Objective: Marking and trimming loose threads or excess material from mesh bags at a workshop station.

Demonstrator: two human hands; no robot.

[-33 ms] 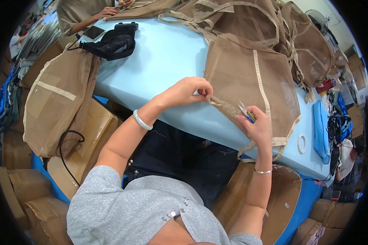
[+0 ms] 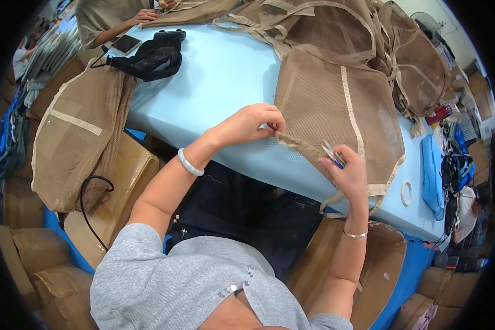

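Note:
Brown mesh fabric [image 2: 319, 93] with beige binding tape lies over the table before me. My left hand [image 2: 253, 124] pinches a corner of its near edge between thumb and fingers. In my right hand [image 2: 347, 170] is a pair of thread snips [image 2: 337, 158], their metal blades pointing up and to the left, with blue and green on the handle. The right fingers are also at the fabric's near edge; whether they grip the cloth too I cannot tell. Between both hands that edge runs bunched and slightly twisted.
The light-blue table [image 2: 225, 71] carries a black bag [image 2: 154, 58], a phone [image 2: 126, 44], a tape roll [image 2: 406, 193] and a blue folded pouch [image 2: 432, 176]. More mesh pieces [image 2: 418, 71] heap at the far right. Across the table, a co-worker's hand [image 2: 144, 16] handles similar cloth. Cardboard boxes [image 2: 121, 192] stand below.
My right hand with the snips has shifted slightly right. My left hand has moved a little left, still pinching the mesh fabric, whose near edge has shifted with it.

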